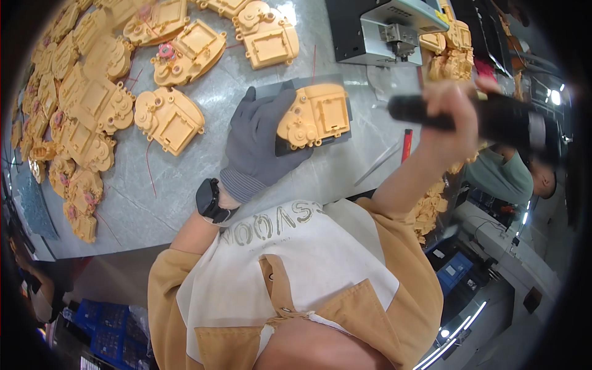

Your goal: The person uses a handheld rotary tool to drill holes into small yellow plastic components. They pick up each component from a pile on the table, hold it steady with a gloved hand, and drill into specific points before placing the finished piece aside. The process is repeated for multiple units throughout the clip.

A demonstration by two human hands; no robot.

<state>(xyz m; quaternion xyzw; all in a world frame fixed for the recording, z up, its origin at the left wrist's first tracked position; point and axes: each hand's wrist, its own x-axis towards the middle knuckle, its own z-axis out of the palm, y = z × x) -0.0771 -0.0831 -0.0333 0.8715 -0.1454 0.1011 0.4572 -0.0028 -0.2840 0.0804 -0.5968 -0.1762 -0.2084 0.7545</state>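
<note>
My left hand (256, 139), in a grey knit glove, grips a yellow-orange plastic housing (324, 111) by its left side. The housing lies over a dark flat block (343, 137) on the table, its rectangular recess and round gear-like bosses facing up. Bare and smeared by motion, my right hand (453, 114) is wrapped around a long black electric screwdriver (505, 120). The tool is raised to the right of the housing, apart from it, its thin tip pointing left. A similar housing (169, 120) lies just left of my gloved hand.
Many more housings (92, 102) crowd the left of the grey table (185, 216), some with red wires. A silver-and-black machine (382, 37) stands at the far edge. Tweezers (377, 163) and a red strip-like tool (407, 145) lie near my right arm. Another person (505, 176) sits at right.
</note>
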